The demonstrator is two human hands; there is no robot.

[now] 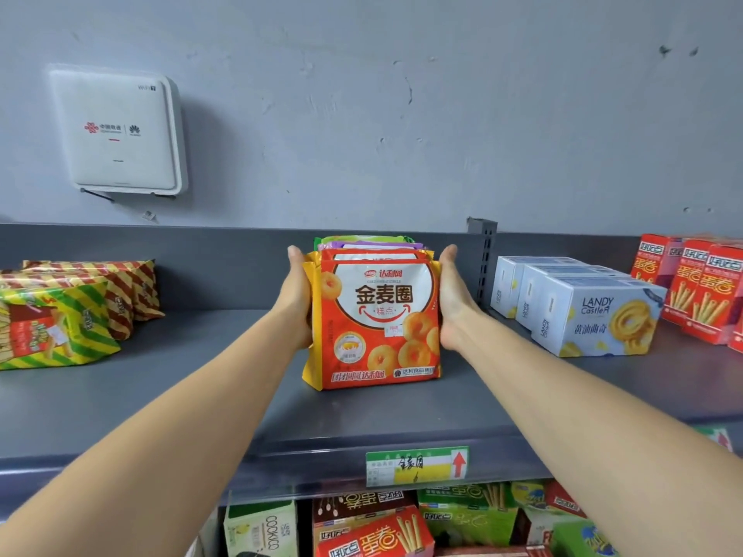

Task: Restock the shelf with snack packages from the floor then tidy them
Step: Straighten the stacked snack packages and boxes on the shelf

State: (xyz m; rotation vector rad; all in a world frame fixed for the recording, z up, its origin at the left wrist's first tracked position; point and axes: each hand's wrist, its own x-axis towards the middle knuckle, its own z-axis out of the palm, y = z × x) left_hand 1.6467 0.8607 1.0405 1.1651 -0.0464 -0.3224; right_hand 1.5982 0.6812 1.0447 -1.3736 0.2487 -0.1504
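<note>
A row of snack packages stands upright on the grey top shelf (169, 379), one behind another. The front one is an orange-red ring-biscuit package (376, 327); purple and green packages (364, 242) show behind it. My left hand (298, 299) presses flat against the row's left side, fingers straight. On the right side my right hand (452, 299) presses the same way. Both hands squeeze the row between their palms.
Striped stick-snack packs (60, 315) lie at the shelf's left. White cookie boxes (579, 311) and red egg-roll boxes (699, 291) stand at the right, past a shelf upright (484, 259). A white router (118, 132) hangs on the wall. A lower shelf holds more boxes (374, 528).
</note>
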